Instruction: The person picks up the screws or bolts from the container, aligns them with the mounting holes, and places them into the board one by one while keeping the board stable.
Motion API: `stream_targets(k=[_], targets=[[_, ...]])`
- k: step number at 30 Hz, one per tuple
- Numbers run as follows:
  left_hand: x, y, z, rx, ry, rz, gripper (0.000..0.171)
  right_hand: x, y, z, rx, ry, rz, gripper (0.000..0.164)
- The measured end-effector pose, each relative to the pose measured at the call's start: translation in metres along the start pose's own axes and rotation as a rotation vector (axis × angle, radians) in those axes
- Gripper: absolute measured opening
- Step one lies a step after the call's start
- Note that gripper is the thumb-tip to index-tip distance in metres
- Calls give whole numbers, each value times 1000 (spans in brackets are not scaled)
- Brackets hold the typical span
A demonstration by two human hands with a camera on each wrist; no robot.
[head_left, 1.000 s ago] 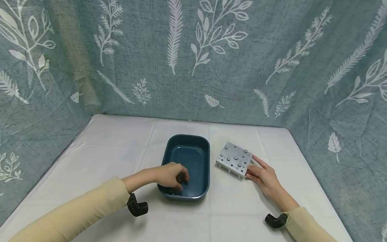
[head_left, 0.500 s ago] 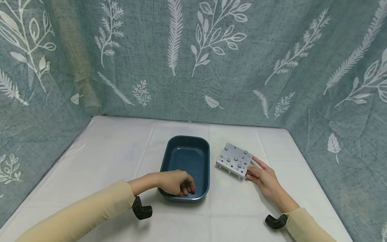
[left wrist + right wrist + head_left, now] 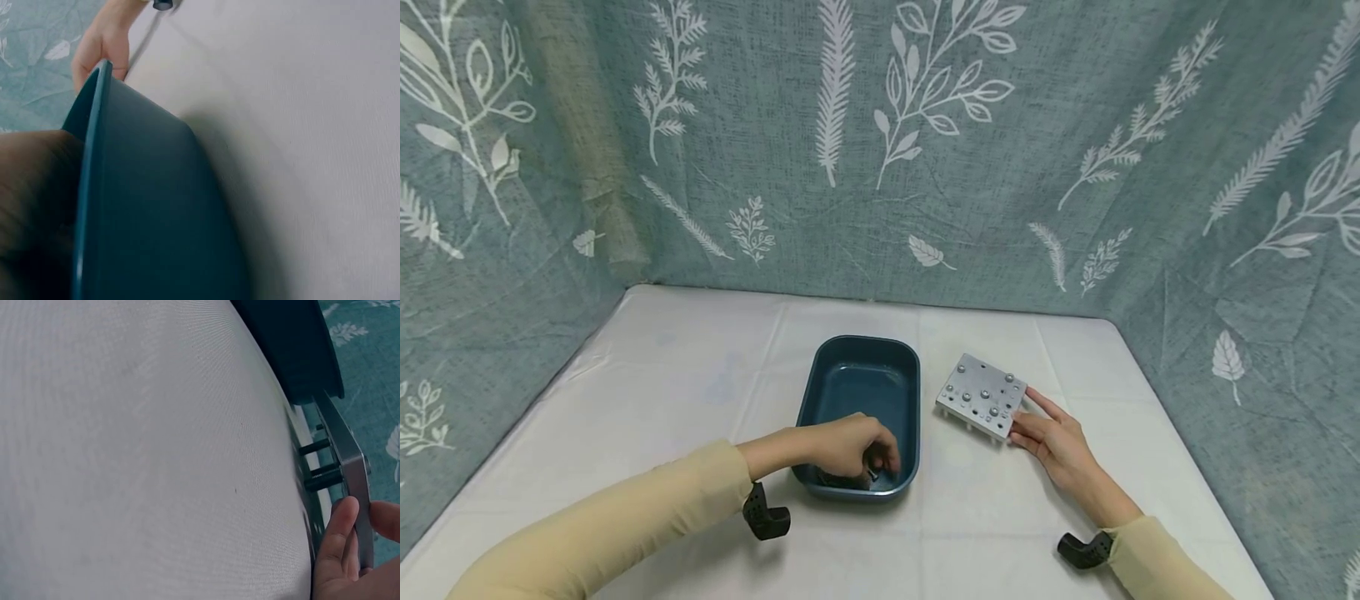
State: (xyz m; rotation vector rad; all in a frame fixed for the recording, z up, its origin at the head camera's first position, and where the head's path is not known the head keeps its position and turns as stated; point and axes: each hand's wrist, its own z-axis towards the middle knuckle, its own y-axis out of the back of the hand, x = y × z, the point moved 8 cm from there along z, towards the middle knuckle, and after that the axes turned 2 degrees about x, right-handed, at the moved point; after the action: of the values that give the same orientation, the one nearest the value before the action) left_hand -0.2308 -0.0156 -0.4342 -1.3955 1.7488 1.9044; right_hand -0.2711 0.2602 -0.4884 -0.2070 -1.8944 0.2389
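Note:
My left hand point(image 3: 853, 446) reaches into the near end of a dark blue tray point(image 3: 857, 392), fingers bent downward. Under them a small shiny piece point(image 3: 873, 474) shows, perhaps a screw; whether the fingers hold it I cannot tell. In the left wrist view the tray wall point(image 3: 156, 187) hides most of that hand. My right hand point(image 3: 1056, 446) grips the near right corner of a silver metal plate point(image 3: 981, 396) with several bolts and holes. The right wrist view shows the plate's edge point(image 3: 357, 475) pinched between thumb and fingers, with bolt shanks point(image 3: 322, 481) pointing down to the cloth.
A white cloth point(image 3: 715, 358) covers the table. The tray stands left of the plate. A blue-green curtain point(image 3: 760, 125) with white leaf prints hangs behind and at both sides. Black wrist-worn pieces point(image 3: 766, 515) sit at both cuffs.
My left hand has moved right within the tray, its fingers bending down, and a small shiny piece now shows beneath them. My right hand and the plate stay put.

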Motion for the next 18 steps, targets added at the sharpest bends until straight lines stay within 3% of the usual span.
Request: stream_targets(k=[11,18], targets=[[-4,-7,9,31,-109,-24,27,0,1,-1,-8,-9,-2,74],[-3,-10,13,49,-94,9,22,1,0,-1,-1,-8,-2,75]])
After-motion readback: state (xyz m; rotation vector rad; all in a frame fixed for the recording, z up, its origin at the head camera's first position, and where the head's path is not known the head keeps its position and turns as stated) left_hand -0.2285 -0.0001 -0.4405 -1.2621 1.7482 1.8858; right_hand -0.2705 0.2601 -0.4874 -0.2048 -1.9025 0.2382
